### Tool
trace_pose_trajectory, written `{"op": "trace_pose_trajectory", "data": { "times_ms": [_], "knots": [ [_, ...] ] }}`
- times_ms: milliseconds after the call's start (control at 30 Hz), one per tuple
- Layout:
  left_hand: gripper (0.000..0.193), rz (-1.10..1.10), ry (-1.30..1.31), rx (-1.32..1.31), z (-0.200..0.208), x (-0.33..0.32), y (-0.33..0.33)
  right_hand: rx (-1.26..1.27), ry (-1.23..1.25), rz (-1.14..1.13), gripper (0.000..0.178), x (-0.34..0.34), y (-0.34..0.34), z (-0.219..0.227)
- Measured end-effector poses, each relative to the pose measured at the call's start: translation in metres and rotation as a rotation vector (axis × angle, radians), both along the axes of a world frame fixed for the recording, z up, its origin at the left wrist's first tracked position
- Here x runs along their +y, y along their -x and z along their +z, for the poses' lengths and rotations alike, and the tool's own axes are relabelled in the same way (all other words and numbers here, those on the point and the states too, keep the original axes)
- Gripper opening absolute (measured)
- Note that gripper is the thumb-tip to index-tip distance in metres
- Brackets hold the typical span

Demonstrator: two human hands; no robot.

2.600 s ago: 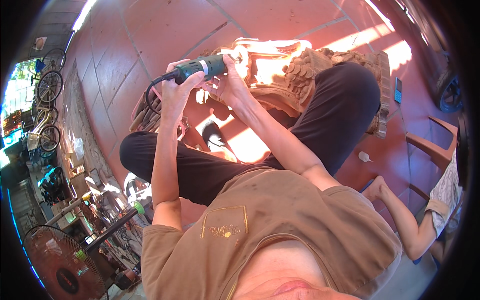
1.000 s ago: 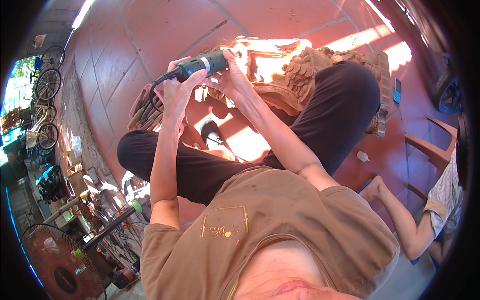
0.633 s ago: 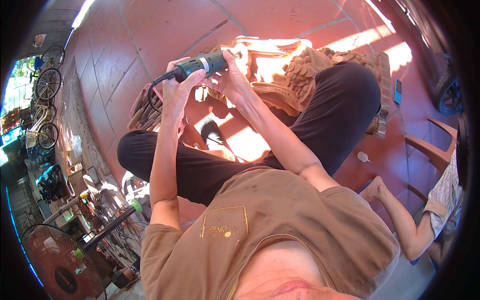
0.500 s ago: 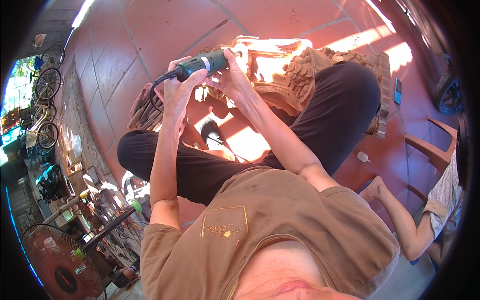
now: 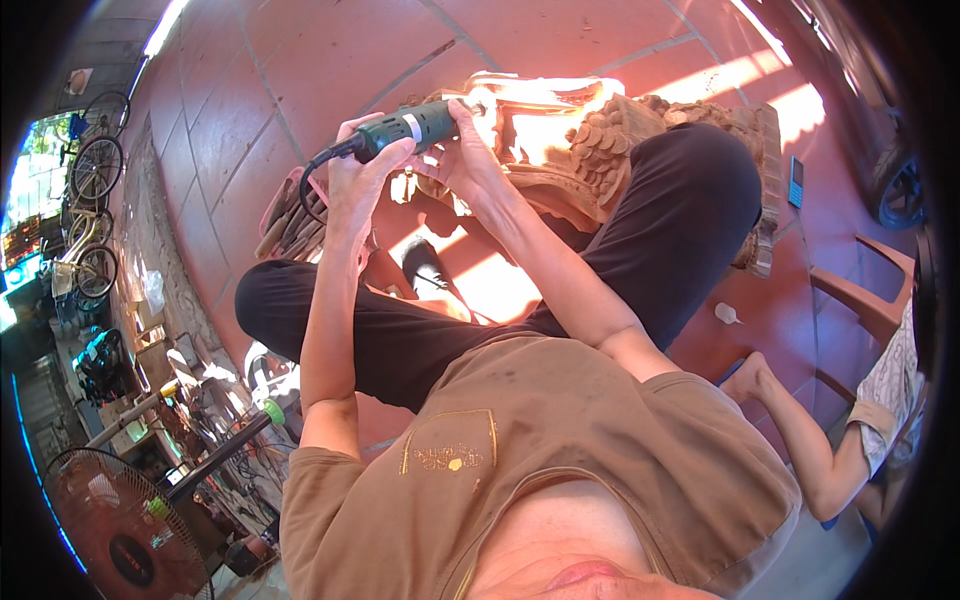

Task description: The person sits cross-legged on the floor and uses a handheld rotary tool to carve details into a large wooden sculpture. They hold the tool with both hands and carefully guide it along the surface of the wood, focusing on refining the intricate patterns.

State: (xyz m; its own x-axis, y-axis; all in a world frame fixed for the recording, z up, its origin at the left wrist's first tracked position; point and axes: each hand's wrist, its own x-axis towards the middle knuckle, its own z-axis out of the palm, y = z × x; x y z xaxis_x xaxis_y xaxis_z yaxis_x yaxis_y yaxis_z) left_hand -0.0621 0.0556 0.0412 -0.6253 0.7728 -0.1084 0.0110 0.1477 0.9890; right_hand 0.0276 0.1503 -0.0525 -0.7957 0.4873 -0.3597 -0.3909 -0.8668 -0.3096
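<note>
One green rotary tool (image 5: pixel 432 122): held up beyond my lap, slanted so its front end points to the upper right, a pale band around its middle.
Left hand (image 5: pixel 356 172): closed around the rear half of the tool, my thumb lying along its near side.
Right hand (image 5: pixel 466 165): gripping the front end, my thumb up by the nose and the other fingers curled beneath.
Tip: lost in the glare past my right thumb; I cannot tell whether it touches the wood.
Carved wood piece (image 5: pixel 598 145): on the red tiled floor (image 5: pixel 330 50) in front of me, a cluster of overlapping coin-like discs cut into it, the part near the tool bleached by sun; my right knee hides some of it.
Black cord (image 5: pixel 306 192): leaves the rear of the tool and loops down beside my left wrist.
Bundle of long-handled tools (image 5: pixel 290 232): on the floor, left of my left forearm, with something pink around it.
Floor to my right: a phone (image 5: pixel 796 182), a small white bottle (image 5: pixel 728 314), a brown chair (image 5: pixel 868 298), another person's bent leg (image 5: pixel 800 430).
Far left: a fan (image 5: pixel 125 535), with parked bicycles (image 5: pixel 97 175) beyond.
</note>
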Motion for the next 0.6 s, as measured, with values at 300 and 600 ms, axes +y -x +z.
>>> {"op": "trace_pose_trajectory", "data": {
  "times_ms": [300,600],
  "knots": [
    [0.053,0.017,-0.014,0.027,0.000,0.005,-0.009,0.033,-0.032,0.014,0.044,0.009,0.002,-0.006],
    [0.052,0.003,-0.022,0.070,-0.001,0.005,-0.009,0.043,-0.016,0.008,0.046,0.008,0.001,-0.004]
  ]
}}
